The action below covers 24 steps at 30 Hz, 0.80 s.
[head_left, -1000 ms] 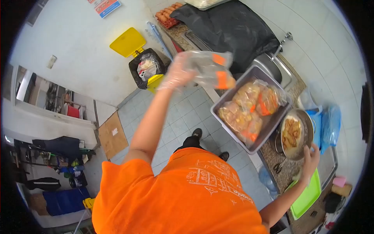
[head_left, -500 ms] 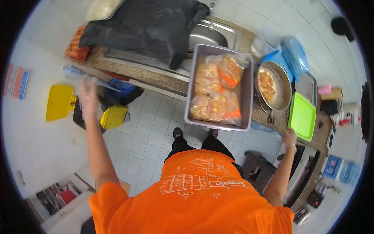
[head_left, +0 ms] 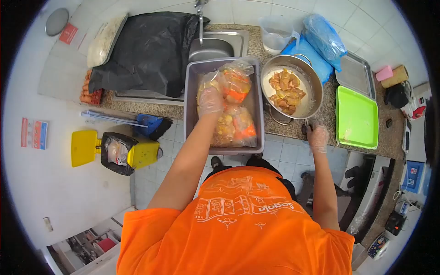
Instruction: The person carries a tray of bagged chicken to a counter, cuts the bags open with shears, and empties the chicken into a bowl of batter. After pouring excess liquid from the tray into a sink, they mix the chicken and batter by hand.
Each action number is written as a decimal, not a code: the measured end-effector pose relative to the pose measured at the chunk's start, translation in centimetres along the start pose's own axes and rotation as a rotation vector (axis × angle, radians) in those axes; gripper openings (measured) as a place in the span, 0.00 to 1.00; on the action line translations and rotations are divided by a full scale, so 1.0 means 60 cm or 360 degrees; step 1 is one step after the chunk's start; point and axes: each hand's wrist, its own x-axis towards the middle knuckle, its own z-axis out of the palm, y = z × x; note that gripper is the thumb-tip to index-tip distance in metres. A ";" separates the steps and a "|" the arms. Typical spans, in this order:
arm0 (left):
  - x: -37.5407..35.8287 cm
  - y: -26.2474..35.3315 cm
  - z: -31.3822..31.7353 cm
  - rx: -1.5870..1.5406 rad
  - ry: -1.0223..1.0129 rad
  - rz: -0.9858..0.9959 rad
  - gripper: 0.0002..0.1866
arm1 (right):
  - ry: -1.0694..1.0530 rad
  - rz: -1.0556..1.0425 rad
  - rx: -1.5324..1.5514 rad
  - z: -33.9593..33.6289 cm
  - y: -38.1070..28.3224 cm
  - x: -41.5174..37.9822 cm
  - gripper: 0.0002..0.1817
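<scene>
My left hand (head_left: pixel 211 101), in a clear plastic glove, is inside the grey tub (head_left: pixel 187 91), closed on a clear bag of chicken (head_left: pixel 208 82); its fingertips are partly hidden. Two more bags, one an orange-labelled bag of chicken (head_left: pixel 236 87), lie in the tub around it. At the counter's front edge, my gloved right hand (head_left: pixel 318 136) is closed at the dark-handled scissors (head_left: pixel 306 125), just below the steel pot (head_left: pixel 318 94). Chicken pieces (head_left: pixel 287 91) sit on something white in that pot.
A bright green tray (head_left: pixel 357 119) stands right of the pot, with a metal tray (head_left: pixel 360 75) behind. Blue bags (head_left: pixel 321 41) and a plastic jug (head_left: pixel 276 36) are at the back. Black plastic (head_left: pixel 142 55) covers the left counter beside the sink (head_left: pixel 211 49). A yellow bin (head_left: pixel 142 153) stands at left.
My left hand has come from beside the bin into the tub, onto a bag. My right hand has moved left from the green tray to the scissors. The view has shifted.
</scene>
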 end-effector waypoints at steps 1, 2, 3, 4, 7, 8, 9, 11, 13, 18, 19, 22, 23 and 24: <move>-0.015 0.016 -0.021 0.0018 0.0024 -0.0022 0.15 | -0.0070 0.0009 -0.0010 0.013 0.008 0.001 0.12; -0.023 0.028 -0.034 0.0033 0.0052 -0.0043 0.14 | -0.0137 0.0015 -0.0021 0.027 0.014 0.004 0.12; -0.025 0.035 -0.038 0.0101 0.0029 -0.0083 0.12 | -0.0203 0.0017 -0.0031 0.042 0.019 0.004 0.12; -0.025 0.043 -0.040 0.0168 0.0008 -0.0123 0.12 | -0.0200 -0.0027 -0.0053 0.037 0.011 0.001 0.15; -0.018 0.032 -0.046 0.0079 0.0244 -0.0286 0.10 | -0.0085 -0.0034 0.0159 0.065 0.015 0.009 0.20; -0.022 0.038 -0.064 -0.0002 0.0364 -0.0334 0.10 | -0.0169 0.0053 0.0140 0.059 0.008 0.017 0.20; -0.034 0.042 -0.079 -0.0392 0.0332 -0.0481 0.10 | -0.0261 0.0135 0.0118 0.052 0.002 0.026 0.21; -0.050 0.052 -0.116 -0.0715 0.0292 -0.0688 0.10 | -0.0323 0.0169 0.0249 0.031 0.011 0.021 0.23; -0.032 0.000 -0.073 -0.0985 0.0359 -0.0481 0.08 | -0.0256 0.0059 0.0545 0.007 0.031 0.001 0.25; -0.050 0.034 -0.113 -0.1297 0.0257 -0.0222 0.08 | -0.1124 0.0169 0.1909 -0.080 0.057 -0.069 0.27; -0.051 0.040 -0.119 -0.1398 0.0142 -0.0248 0.09 | -0.1323 0.0129 0.2128 -0.089 0.050 -0.078 0.27; -0.034 0.003 -0.046 -0.1670 -0.0043 -0.0381 0.10 | -0.1487 -0.0196 0.1936 -0.065 0.010 -0.099 0.20; -0.030 -0.009 -0.015 -0.1755 -0.0079 -0.0436 0.09 | -0.1559 -0.0177 0.1971 -0.097 -0.025 -0.101 0.18; -0.051 0.034 -0.050 -0.1412 -0.0111 -0.0351 0.10 | -0.1625 -0.0158 0.2005 -0.160 -0.079 -0.094 0.16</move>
